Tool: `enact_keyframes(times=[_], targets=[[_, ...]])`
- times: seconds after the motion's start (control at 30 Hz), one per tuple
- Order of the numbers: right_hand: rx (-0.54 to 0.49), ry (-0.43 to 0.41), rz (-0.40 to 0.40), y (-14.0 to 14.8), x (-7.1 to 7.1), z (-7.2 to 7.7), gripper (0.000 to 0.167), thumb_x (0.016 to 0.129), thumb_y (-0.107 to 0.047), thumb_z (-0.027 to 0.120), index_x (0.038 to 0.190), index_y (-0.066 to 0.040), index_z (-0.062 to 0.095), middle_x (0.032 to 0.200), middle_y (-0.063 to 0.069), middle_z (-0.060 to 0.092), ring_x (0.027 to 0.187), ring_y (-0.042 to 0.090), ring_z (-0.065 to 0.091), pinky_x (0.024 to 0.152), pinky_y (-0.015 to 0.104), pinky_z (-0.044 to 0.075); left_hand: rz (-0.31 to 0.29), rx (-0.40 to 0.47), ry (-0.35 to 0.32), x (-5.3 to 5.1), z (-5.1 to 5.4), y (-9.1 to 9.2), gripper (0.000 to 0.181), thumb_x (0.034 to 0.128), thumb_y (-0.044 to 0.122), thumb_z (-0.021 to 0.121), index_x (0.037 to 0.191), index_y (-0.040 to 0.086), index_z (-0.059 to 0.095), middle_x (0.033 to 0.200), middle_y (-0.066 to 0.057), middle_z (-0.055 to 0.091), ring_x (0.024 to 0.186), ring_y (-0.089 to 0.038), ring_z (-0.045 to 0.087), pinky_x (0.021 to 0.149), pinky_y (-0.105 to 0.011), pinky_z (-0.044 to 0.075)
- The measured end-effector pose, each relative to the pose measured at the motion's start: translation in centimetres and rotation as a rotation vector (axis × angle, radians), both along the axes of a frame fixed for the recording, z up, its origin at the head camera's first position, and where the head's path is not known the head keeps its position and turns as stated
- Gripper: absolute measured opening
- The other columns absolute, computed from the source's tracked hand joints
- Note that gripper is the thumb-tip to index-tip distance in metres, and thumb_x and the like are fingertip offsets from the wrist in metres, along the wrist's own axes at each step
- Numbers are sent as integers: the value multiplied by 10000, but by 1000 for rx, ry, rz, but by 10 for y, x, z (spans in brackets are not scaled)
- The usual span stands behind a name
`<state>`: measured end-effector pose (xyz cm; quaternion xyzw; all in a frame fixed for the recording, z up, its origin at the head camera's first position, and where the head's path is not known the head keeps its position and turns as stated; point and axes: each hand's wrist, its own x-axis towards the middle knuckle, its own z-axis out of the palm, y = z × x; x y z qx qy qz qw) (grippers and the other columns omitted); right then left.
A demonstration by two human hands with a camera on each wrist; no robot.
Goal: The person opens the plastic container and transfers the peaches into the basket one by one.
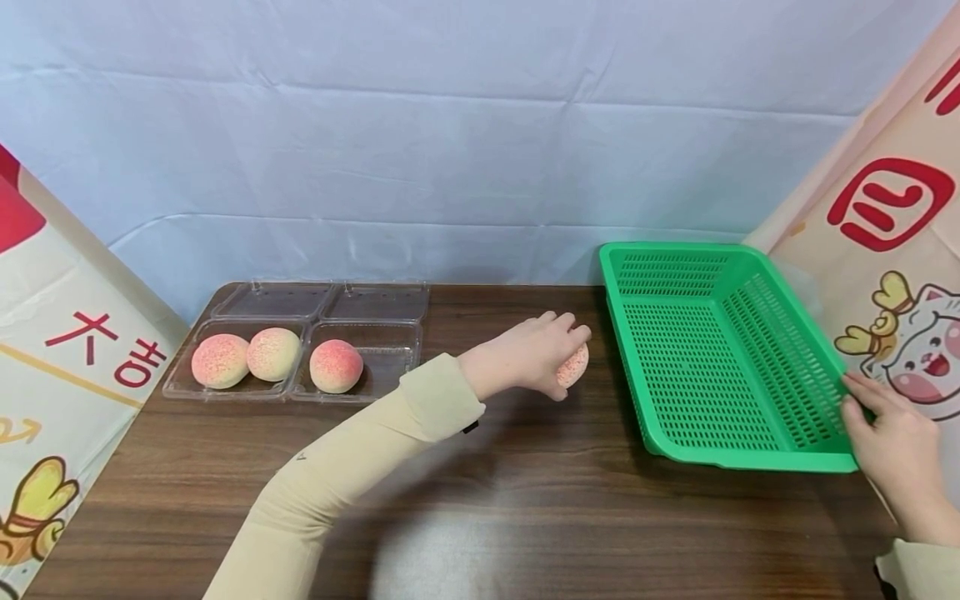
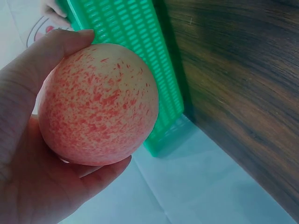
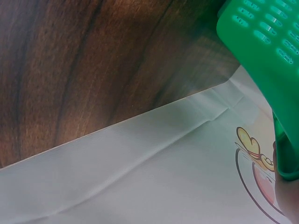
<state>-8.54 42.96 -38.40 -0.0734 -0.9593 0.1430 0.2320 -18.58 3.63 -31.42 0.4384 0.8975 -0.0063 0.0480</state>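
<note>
My left hand (image 1: 542,354) grips a peach (image 1: 573,367) above the table, just left of the green basket. In the left wrist view the peach (image 2: 100,105) shows red speckles on pale yellow, with the thumb (image 2: 56,46) and fingers curled about it. At the right, my right hand (image 1: 896,433) holds the rim of the green plastic basket (image 1: 738,458) near its front right corner. Only a sliver of that hand (image 3: 287,198) shows in the right wrist view. Inside, the basket shows just its slotted floor and walls.
A clear plastic tray (image 1: 367,312) with compartments lies at the back left. Two peaches, one pink (image 1: 220,361) and one paler (image 1: 273,354), share its front left compartment; another peach (image 1: 336,367) sits in the front right one. Cloth (image 1: 450,167) hangs behind the brown table (image 1: 525,517).
</note>
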Motion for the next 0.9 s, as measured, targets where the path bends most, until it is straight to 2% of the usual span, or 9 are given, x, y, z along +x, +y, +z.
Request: enact_keyframes(times=[0.2,0.53,0.9], targets=[[4,19,7,1,0,0,361,908,-59,401,1191,141,503,1242,286,472,1227,398,382,1064,413,196,-8,6,4,0,1,3,743,668,412,739,1282,127,432,1146,-42,477,972,-201,482,809,-316,447],[6,5,1,2,-1,-2,367,912,-64,395,1203,137,494,1256,284,460,1238,394,369,1064,422,192,-21,19,-3,2,2,8,760,689,415,726,1316,122,411,1167,-47,469,982,-197,466,829,-314,434],[8,40,14,3,-2,-3,358,907,-63,402,1182,135,516,1231,282,484,1215,399,397,1061,412,206,-29,13,-4,3,4,12,745,702,421,714,1316,129,411,1160,-39,466,966,-191,460,810,-305,436]])
